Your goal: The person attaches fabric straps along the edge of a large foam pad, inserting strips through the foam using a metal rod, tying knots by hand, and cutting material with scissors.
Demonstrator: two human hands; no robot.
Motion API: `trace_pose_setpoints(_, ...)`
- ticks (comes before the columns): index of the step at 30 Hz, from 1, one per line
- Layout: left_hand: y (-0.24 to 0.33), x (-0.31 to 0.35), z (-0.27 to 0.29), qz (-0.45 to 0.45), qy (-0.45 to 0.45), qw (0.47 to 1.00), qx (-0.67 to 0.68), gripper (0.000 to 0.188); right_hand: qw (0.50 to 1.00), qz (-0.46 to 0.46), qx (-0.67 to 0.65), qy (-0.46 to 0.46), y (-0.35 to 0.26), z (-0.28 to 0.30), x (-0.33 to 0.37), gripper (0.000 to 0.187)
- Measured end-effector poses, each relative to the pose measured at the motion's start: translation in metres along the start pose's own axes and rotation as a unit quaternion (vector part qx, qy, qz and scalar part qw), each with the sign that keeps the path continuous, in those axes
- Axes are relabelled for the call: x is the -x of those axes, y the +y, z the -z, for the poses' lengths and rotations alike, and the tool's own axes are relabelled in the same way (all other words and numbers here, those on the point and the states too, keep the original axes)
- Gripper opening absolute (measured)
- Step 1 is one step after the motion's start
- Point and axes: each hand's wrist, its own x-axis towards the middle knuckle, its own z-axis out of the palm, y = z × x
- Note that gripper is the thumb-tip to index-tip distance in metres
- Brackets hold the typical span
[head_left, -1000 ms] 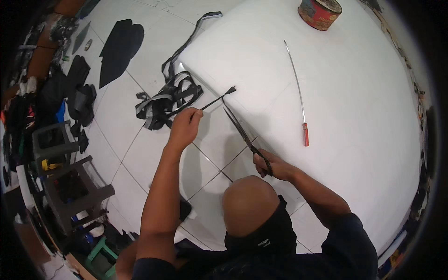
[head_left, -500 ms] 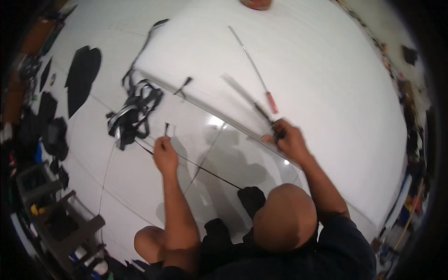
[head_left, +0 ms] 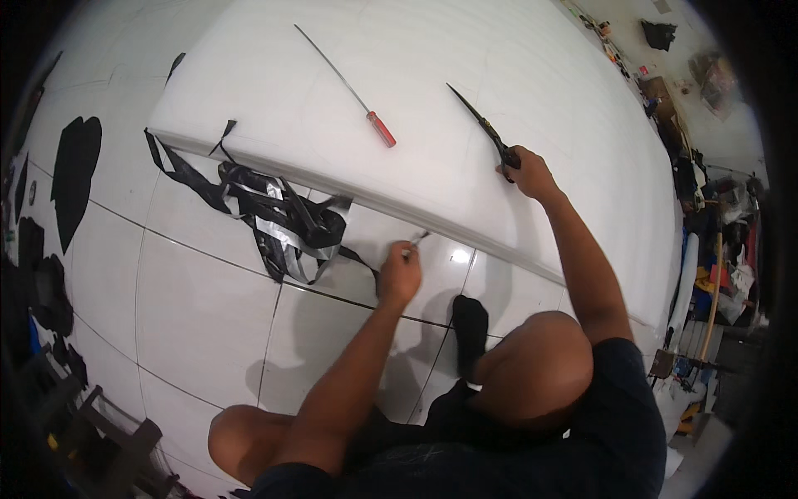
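Note:
My right hand [head_left: 532, 176] is closed around the handles of dark scissors [head_left: 489, 129], whose blades lie together and point far and left over a thick white slab [head_left: 399, 58]. Closer to me, on the tile side of the slab's edge, my left hand [head_left: 401, 273] pinches the end of a thin dark strip [head_left: 362, 259]. That strip runs left to a tangle of black and silver strips [head_left: 287, 218] lying on the floor tiles against the slab. A long screwdriver with a red handle [head_left: 381, 130] rests on the slab, left of the scissors.
Black cut pieces [head_left: 75, 170] lie on the white tiles at the far left. A dark stool-like frame [head_left: 116, 449] stands at the lower left. Clutter with a wooden pole [head_left: 712, 291] lines the right side. My foot in a black sock [head_left: 470, 328] is near the slab's edge.
My left hand has moved right along the slab's edge, and the strip tangle has shifted right with it. The scissors have swung farther over the slab, away from the screwdriver. The view has turned.

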Motion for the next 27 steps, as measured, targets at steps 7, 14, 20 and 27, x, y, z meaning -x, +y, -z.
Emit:
trace_pose_setpoints(7,-0.003,-0.043,0.059,0.081,0.061,0.981,0.164,0.081,0.941,0.242,0.065,0.227,-0.016,-0.033,0.062,0.039)
trace_pose_setpoints(14,0.052,-0.058,0.013,0.059,0.074,0.955,0.281,0.095,0.972,0.145,0.112,0.151,0.023,-0.092,0.12,0.076)
trace_pose_setpoints(20,0.04,-0.079,-0.01,0.1,0.159,0.926,0.328,0.08,0.98,0.139,0.072,0.126,0.025,-0.087,0.121,0.079)
trace_pose_setpoints(27,0.05,-0.073,-0.018,0.092,0.173,0.947,0.255,0.103,0.969,0.155,0.117,0.153,0.031,-0.086,0.123,0.083)
